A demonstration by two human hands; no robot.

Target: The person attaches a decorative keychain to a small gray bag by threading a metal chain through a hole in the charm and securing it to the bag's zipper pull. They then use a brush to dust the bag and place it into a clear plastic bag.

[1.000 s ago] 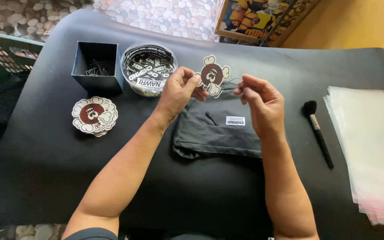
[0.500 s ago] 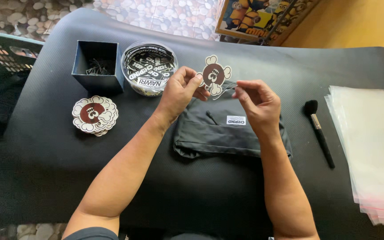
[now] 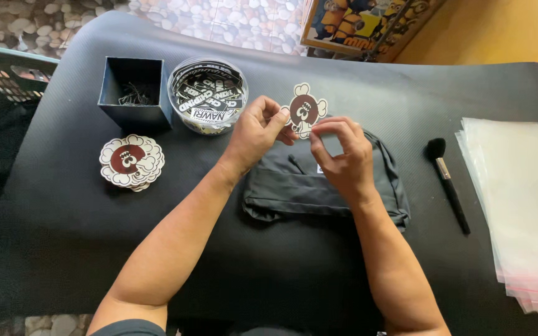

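Note:
My left hand (image 3: 258, 129) pinches the left edge of a cloud-shaped white and dark red tag (image 3: 306, 110), holding it up above a folded black bag (image 3: 294, 190) that lies on the black mat (image 3: 219, 261). My right hand (image 3: 340, 155) has its fingertips closed at the tag's lower right edge, on the tag or something small attached to it; what exactly sits between the fingers is hidden. Both forearms reach in from the bottom of the view.
A stack of matching cloud-shaped tags (image 3: 132, 162) lies at the left. Behind it stand a dark blue square box (image 3: 133, 93) and a round clear tub of black and white labels (image 3: 210, 102). A black brush (image 3: 448, 183) and stacked clear plastic bags (image 3: 521, 205) lie right.
Both hands have drawn closer together around the tag. My right hand moved left and down toward the tag's lower edge, over the bag.

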